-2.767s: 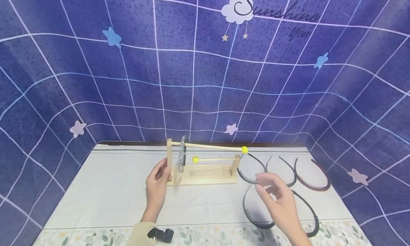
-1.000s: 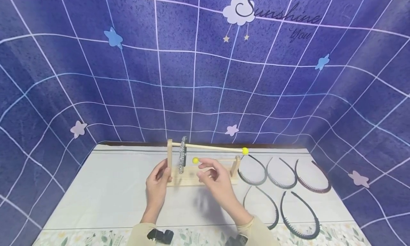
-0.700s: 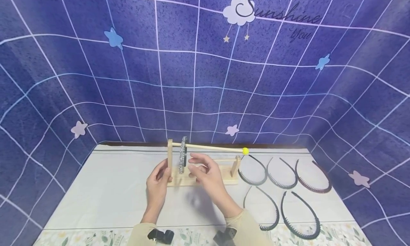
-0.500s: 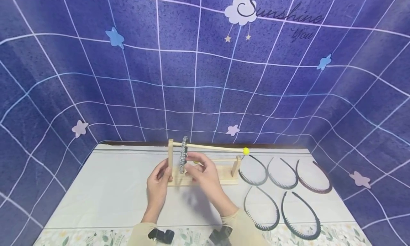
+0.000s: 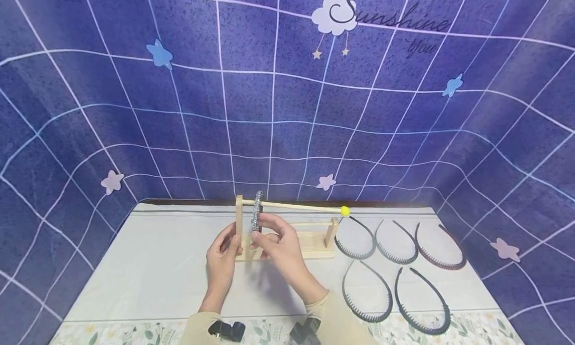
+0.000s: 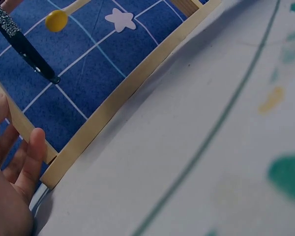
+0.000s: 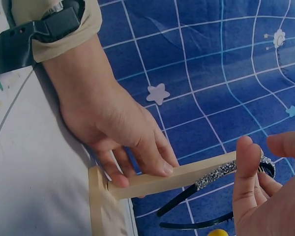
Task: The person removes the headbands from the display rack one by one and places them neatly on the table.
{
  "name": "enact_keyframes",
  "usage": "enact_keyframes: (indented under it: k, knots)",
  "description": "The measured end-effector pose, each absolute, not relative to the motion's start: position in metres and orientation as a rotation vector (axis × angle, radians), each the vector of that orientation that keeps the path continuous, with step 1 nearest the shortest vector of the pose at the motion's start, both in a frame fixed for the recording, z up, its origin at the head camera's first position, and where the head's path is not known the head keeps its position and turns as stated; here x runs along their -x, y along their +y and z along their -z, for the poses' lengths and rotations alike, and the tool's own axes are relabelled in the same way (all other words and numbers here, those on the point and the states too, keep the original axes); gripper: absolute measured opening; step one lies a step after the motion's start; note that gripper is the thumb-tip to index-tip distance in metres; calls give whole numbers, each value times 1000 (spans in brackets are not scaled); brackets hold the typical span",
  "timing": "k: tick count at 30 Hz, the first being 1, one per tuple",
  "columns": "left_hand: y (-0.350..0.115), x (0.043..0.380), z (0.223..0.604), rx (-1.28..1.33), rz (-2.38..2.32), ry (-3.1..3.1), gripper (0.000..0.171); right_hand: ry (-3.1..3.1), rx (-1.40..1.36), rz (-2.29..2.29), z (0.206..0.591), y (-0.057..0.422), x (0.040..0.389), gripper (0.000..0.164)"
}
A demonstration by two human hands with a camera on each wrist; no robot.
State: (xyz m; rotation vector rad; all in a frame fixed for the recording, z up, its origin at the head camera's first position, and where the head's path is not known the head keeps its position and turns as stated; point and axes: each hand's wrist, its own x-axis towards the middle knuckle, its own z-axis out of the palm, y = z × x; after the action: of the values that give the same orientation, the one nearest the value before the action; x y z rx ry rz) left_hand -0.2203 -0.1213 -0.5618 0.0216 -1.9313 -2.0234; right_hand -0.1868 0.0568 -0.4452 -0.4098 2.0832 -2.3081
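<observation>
A wooden stand (image 5: 314, 242) has two posts with rods. The upper rod (image 5: 296, 206) ends in a yellow ball (image 5: 344, 211); the lower rod's yellow ball (image 6: 56, 20) shows in the left wrist view. On the upper rod hangs a black headband with silver glitter (image 5: 257, 207). My left hand (image 5: 220, 265) grips the left post (image 5: 239, 212) near its foot, thumb in front. My right hand (image 5: 283, 250) holds the headband's lower part between thumb and fingers. In the right wrist view the headband's dark ends (image 7: 174, 202) stick out past my right hand (image 7: 265, 196).
Several toothed headbands lie on the white tabletop (image 5: 148, 270) at the right, among them a front one (image 5: 444, 317) and a reddish one (image 5: 453, 266). A blue checked curtain (image 5: 287, 100) stands behind. A floral strip (image 5: 148, 330) runs along the front edge.
My right hand has moved left from above the headbands at the right, past the lower rod's ball, to the glittery headband. My left hand has kept its grip on the post.
</observation>
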Motion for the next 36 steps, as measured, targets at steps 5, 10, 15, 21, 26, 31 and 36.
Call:
enact_keyframes:
  k: [5, 10, 15, 21, 26, 31, 36]
  knots:
    - [-121, 220, 563, -21, 2027, -1933, 44, 2076, 371, 2322, 444, 54, 187, 49]
    - [-120, 221, 561, -18, 2027, -1938, 44, 2048, 344, 2347, 441, 51, 187, 51]
    - [-120, 221, 559, -16, 2022, -1947, 44, 2084, 352, 2344, 440, 50, 188, 50]
    - [-119, 220, 559, -29, 2011, -1954, 44, 2116, 334, 2366, 438, 52, 190, 47]
    - [-121, 220, 559, -32, 2005, -1969, 45, 2108, 331, 2385, 433, 55, 190, 46]
    - [-121, 220, 559, -40, 2011, -1966, 44, 2106, 344, 2423, 428, 57, 189, 47]
    - [-121, 220, 560, -40, 2009, -1958, 43, 2101, 364, 2478, 422, 60, 189, 47]
